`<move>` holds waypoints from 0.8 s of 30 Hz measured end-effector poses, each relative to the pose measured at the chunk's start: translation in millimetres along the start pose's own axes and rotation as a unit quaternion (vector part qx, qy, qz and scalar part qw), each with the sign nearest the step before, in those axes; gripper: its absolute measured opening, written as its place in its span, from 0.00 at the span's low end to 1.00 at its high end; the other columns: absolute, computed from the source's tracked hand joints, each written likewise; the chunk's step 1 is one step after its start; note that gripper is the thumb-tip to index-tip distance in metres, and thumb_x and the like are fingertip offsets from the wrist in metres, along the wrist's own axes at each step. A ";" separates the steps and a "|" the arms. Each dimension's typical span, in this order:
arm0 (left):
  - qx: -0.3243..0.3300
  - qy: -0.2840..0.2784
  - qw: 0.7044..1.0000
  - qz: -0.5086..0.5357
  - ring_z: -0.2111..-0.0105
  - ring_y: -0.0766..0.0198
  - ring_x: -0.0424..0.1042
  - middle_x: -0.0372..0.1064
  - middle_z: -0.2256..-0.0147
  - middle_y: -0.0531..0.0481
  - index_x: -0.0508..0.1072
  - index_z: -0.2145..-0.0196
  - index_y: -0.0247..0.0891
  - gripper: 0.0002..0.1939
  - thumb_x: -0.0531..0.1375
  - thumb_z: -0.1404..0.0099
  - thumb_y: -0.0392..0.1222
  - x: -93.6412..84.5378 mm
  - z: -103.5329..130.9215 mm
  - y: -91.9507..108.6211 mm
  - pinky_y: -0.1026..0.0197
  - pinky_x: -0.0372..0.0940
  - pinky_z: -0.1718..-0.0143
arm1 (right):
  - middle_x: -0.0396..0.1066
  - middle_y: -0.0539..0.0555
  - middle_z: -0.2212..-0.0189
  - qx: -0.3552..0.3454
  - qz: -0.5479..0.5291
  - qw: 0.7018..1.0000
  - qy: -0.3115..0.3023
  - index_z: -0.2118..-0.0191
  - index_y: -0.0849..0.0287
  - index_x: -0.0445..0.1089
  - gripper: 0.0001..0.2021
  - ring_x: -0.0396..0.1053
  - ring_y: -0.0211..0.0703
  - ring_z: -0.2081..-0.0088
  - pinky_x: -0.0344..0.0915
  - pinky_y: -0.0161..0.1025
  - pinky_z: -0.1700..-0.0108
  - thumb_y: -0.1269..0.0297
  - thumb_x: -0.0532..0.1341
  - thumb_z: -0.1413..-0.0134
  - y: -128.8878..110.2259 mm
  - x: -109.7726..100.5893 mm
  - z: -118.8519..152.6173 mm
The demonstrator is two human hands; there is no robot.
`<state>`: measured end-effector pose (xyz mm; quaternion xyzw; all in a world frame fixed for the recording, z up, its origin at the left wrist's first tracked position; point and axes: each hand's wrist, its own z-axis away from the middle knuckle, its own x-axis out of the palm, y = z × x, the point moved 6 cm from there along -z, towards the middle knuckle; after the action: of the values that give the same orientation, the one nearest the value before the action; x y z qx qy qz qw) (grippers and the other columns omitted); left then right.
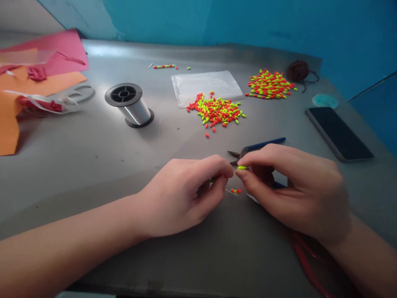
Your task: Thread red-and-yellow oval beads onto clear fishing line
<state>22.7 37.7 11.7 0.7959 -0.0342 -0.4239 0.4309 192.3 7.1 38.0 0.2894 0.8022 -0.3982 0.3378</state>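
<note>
Between the thumb and index finger of my right hand (297, 190) is a yellow-green bead (242, 168), held just to the right of my left fingertips. My left hand (192, 190) is closed in a pinch, with a thin pale strand (231, 192) showing at its fingertips. A yellow-green bit (212, 180) peeks out between the left fingers; the rest of that grip is hidden. Just below the gap between the hands lie a few small red and green beads (236, 191). Blue-handled pliers (263, 144) lie partly behind my right hand.
Two piles of red and green beads, a nearer pile (218, 109) and a farther pile (269, 85), lie beyond my hands. A spool (135, 111) stands left of a clear bag (207, 85). Brown yarn (297, 71), a phone (339, 133) and coloured sheets (71, 54) flank the table.
</note>
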 end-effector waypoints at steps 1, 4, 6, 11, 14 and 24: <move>0.003 -0.003 1.000 -0.001 0.76 0.73 0.64 0.71 0.71 0.59 0.75 0.57 0.39 0.07 0.59 0.29 0.31 0.5 0.0 0.5 0.69 0.62 0.73 | 0.76 0.48 0.71 0.001 0.000 1.000 0.001 0.59 0.52 0.75 0.06 0.72 0.40 0.74 0.65 0.40 0.70 0.72 0.65 0.35 0.0 0.0 0.0; 0.012 -0.018 1.000 0.000 0.76 0.74 0.61 0.67 0.72 0.60 0.74 0.58 0.37 0.08 0.59 0.31 0.29 2.7 0.2 2.0 0.69 0.59 0.73 | 0.76 0.48 0.72 0.003 -0.001 1.000 0.008 0.59 0.53 0.75 0.06 0.71 0.40 0.74 0.65 0.40 0.70 0.72 0.65 0.35 0.4 0.1 0.1; 0.023 -0.028 0.999 0.003 0.77 0.73 0.59 0.65 0.73 0.60 0.74 0.59 0.37 0.08 0.59 0.31 0.28 3.9 0.1 2.7 0.68 0.58 0.74 | 0.75 0.48 0.72 0.001 0.000 1.000 0.014 0.60 0.53 0.75 0.06 0.71 0.40 0.74 0.64 0.40 0.70 0.73 0.65 0.36 0.7 -0.1 0.2; 0.040 -0.057 0.998 0.005 0.76 0.70 0.59 0.65 0.74 0.59 0.74 0.59 0.38 0.08 0.57 0.30 0.29 7.3 -0.6 1.6 0.64 0.57 0.73 | 0.75 0.47 0.72 0.005 0.000 1.000 0.018 0.59 0.53 0.75 0.06 0.70 0.39 0.74 0.64 0.40 0.70 0.72 0.65 0.35 1.1 -1.6 -0.1; 0.047 -0.069 0.997 0.000 0.77 0.69 0.58 0.64 0.74 0.59 0.73 0.59 0.38 0.08 0.57 0.31 0.29 8.5 0.2 2.0 0.63 0.56 0.73 | 0.75 0.48 0.73 0.004 0.001 1.000 0.021 0.59 0.53 0.75 0.05 0.69 0.39 0.75 0.64 0.40 0.71 0.71 0.65 0.35 1.0 -3.1 -0.3; 0.064 -0.114 0.991 -0.014 0.76 0.67 0.61 0.66 0.74 0.58 0.69 0.62 0.40 0.08 0.57 0.32 0.28 13.7 2.7 6.0 0.60 0.55 0.73 | 0.79 0.48 0.69 0.015 0.006 0.999 0.029 0.58 0.52 0.76 0.11 0.72 0.39 0.73 0.67 0.39 0.69 0.77 0.66 0.41 4.5 -3.0 2.6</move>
<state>31.4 26.4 6.4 0.7689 -0.0989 -0.5144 0.3665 198.3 6.6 37.1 0.3107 0.8038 -0.3992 0.3131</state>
